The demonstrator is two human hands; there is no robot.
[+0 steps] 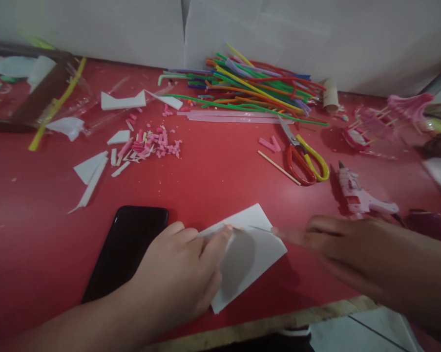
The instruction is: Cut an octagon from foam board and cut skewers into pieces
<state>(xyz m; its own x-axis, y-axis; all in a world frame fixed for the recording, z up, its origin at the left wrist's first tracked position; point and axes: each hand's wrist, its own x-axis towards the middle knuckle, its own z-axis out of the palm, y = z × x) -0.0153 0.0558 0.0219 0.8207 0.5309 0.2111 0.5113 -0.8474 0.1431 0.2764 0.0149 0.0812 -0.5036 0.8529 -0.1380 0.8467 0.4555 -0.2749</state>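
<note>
I see the left hand (183,274) pressing flat, fingers spread, on a white paper sheet (253,254) lying near the front edge of the red table (213,171). Right hand (337,249) is blurred, fingers extended toward the sheet's right corner; I can't tell if it grips anything. Black phone (127,249) sits just left of the left hand. Scissors (304,159) and pink glue gun (359,195) lie farther right; straw pile (249,85) at the far side.
</note>
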